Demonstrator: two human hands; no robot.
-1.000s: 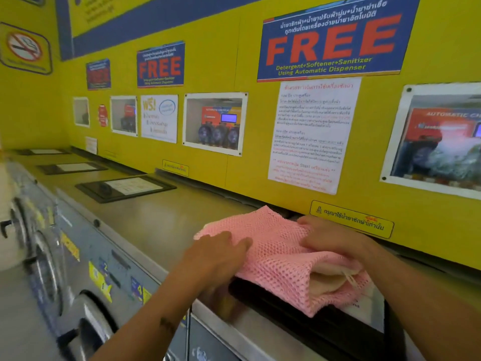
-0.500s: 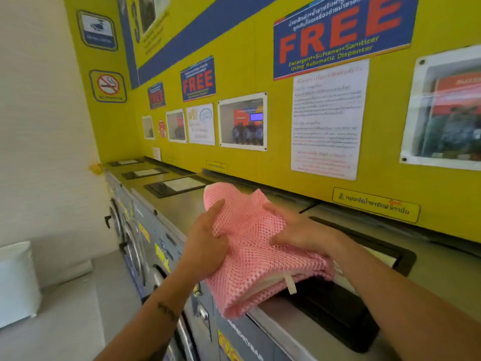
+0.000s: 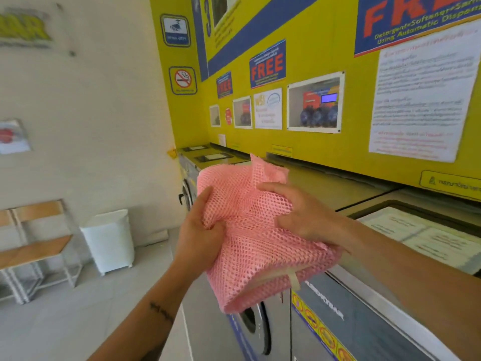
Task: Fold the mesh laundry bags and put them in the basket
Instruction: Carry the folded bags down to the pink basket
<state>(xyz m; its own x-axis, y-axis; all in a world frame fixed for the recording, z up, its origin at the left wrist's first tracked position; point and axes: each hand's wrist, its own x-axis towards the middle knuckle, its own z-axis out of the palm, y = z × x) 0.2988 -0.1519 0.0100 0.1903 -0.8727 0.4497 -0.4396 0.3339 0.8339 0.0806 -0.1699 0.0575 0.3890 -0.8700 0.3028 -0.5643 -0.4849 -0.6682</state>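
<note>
Now the folded pink mesh bag [image 3: 260, 241] is lifted off the washer top [image 3: 338, 188], clamped between left hand [image 3: 200, 238] and right hand [image 3: 304, 214], and swings left toward the white basket [image 3: 108, 241]; folding looks finished.

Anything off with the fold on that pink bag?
Slightly untidy: one corner of the pink mesh bag pokes up loose above the bundle held between left hand and right hand. Nothing looks torn or dropped.
</note>
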